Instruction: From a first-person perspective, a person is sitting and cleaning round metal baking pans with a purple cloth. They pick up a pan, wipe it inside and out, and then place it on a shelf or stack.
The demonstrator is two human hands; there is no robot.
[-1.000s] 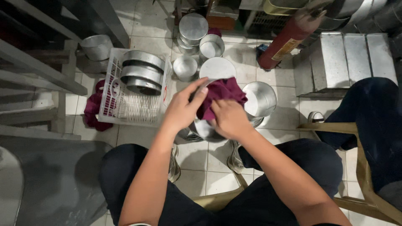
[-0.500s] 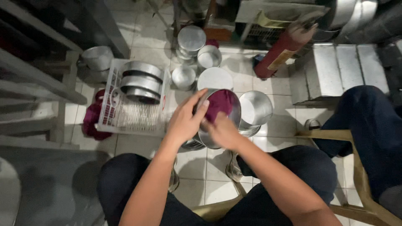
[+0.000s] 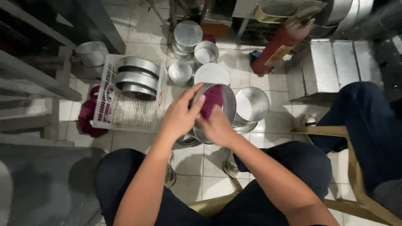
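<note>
I see the left hand (image 3: 180, 115) gripping the rim of a round metal pan (image 3: 228, 104), tilted above the tiled floor (image 3: 138, 46), while the right hand (image 3: 217, 127) presses a maroon cloth (image 3: 211, 100) inside it, near the white dish rack (image 3: 130, 113).

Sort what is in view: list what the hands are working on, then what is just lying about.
In hand:
- round metal pan, tilted, gripped at its rim by the left hand
- maroon cloth, pressed inside the pan by the right hand

Lying about:
- white rack holding pans
- loose tins on the floor
- red extinguisher
- wooden chair
</note>
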